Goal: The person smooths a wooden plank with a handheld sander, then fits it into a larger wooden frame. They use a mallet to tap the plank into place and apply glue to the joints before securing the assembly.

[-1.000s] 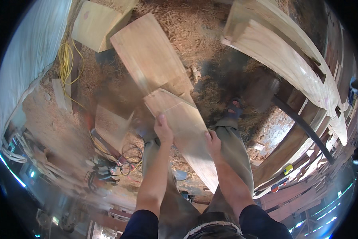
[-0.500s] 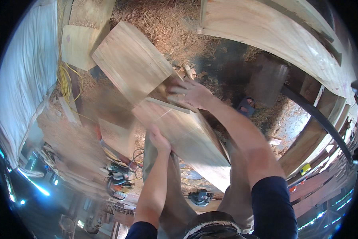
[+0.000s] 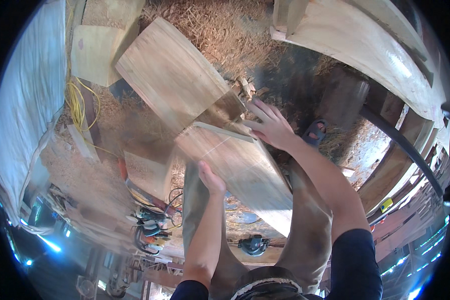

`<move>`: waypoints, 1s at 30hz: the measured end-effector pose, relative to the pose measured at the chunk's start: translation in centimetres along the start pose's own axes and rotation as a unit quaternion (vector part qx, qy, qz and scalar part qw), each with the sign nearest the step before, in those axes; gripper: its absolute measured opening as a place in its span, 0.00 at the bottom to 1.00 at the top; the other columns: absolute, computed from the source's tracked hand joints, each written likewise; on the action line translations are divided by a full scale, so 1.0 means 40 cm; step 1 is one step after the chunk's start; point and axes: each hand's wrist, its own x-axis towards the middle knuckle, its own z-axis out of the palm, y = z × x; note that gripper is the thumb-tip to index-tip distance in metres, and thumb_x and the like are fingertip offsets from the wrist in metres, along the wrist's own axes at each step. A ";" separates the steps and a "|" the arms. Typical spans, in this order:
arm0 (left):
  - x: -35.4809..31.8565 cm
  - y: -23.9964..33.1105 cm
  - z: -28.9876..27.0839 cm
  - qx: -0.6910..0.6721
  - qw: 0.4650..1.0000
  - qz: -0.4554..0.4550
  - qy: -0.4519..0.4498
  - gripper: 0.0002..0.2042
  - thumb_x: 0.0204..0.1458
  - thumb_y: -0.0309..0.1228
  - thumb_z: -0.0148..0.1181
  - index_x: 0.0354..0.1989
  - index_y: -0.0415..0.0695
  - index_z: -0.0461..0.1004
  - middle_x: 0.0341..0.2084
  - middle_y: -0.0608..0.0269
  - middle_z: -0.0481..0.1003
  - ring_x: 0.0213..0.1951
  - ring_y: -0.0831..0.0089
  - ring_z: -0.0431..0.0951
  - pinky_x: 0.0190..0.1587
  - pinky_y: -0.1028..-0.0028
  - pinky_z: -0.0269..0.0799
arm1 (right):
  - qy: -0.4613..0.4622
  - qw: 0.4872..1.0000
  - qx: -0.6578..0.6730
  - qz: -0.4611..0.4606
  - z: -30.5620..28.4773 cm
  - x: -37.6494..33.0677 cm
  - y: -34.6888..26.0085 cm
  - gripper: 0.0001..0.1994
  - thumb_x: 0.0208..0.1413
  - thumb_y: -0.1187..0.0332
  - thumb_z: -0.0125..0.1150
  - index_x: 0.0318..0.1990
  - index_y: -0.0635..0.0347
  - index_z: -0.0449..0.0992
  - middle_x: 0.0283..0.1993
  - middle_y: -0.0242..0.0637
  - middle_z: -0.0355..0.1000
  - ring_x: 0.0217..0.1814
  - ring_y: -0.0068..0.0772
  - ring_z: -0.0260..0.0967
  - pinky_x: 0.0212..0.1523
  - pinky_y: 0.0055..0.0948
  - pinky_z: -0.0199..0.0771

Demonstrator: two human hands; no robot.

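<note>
A pale wooden board [image 3: 245, 172] slants over my legs, with a thin line across its face. My left hand [image 3: 213, 180] grips its left edge, thumb up and the other fingers hidden by the wood. Across the board's far end lies a narrow wooden strip [image 3: 225, 132]. By the strip's right end is my right hand [image 3: 272, 127], fingers spread and holding nothing; whether a fingertip touches the wood I cannot tell. Just beyond, a second wide board [image 3: 172, 75] stretches away to the far left, its near right corner in shadow.
Wood shavings [image 3: 210, 30] cover the floor at the far side. Large planks [image 3: 355, 37] stand at the far right. A yellow cord [image 3: 77, 107] lies coiled at the left, near a pale cloth sheet [image 3: 30, 100]. Power tools [image 3: 152, 227] sit near my left leg; another dark tool [image 3: 253, 245] is between my legs.
My right hand has drawn back from the gap between the boards toward the right and slightly nearer. My left hand still grips the near board. The view has shifted slightly.
</note>
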 end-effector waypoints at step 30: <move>0.007 -0.006 -0.023 -0.027 0.996 -0.062 -0.064 0.38 0.71 0.59 0.38 0.73 0.34 0.56 0.69 0.48 0.63 0.69 0.58 0.64 0.71 0.60 0.59 | 0.392 0.803 0.143 0.425 0.138 0.002 0.068 0.21 0.65 0.60 0.61 0.61 0.61 0.73 0.60 0.53 0.75 0.67 0.53 0.70 0.68 0.46 0.65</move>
